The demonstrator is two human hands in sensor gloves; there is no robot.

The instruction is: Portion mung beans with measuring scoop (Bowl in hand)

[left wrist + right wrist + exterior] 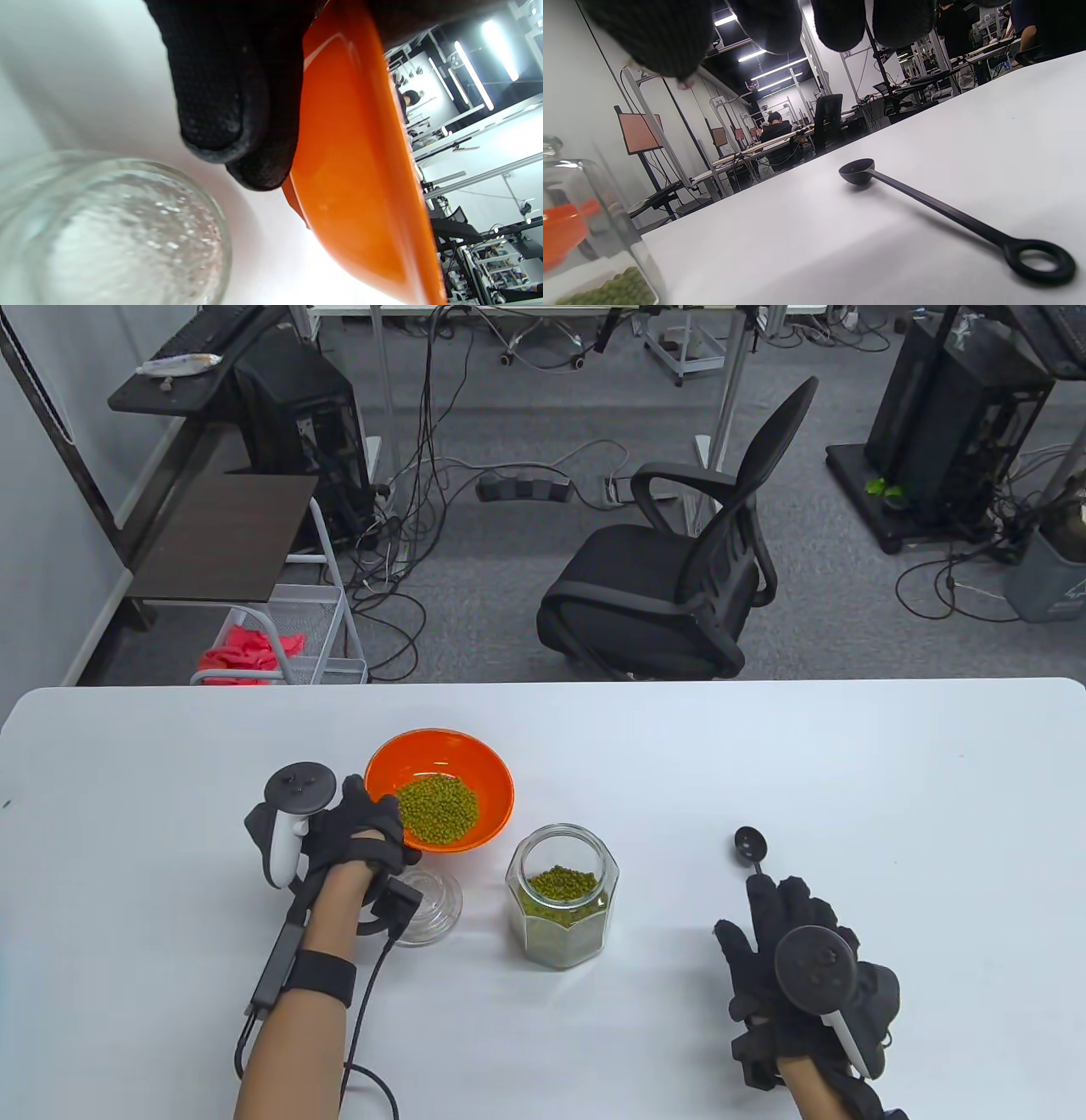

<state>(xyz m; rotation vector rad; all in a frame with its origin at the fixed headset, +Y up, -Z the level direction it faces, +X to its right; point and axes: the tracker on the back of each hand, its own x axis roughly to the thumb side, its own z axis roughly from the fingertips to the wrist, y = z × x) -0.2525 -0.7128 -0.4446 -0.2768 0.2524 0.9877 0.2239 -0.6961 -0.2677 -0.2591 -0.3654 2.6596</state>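
Note:
My left hand [365, 836] grips the near rim of the orange bowl [488, 780] and holds it tilted above the table; mung beans [438, 808] lie in it. In the left wrist view my gloved fingers [237, 97] press the bowl's underside [360, 178]. The glass jar [562, 908] with mung beans stands open to the right of the bowl. The black measuring scoop [750, 846] lies on the table; my right hand [797, 959] hovers flat over its handle, fingers spread, holding nothing. The right wrist view shows the scoop [950, 212] lying free on the table.
The jar's glass lid [428, 903] lies on the white table [848, 780] under my left wrist; it also shows in the left wrist view [106, 237]. A black office chair [679, 577] stands beyond the table's far edge.

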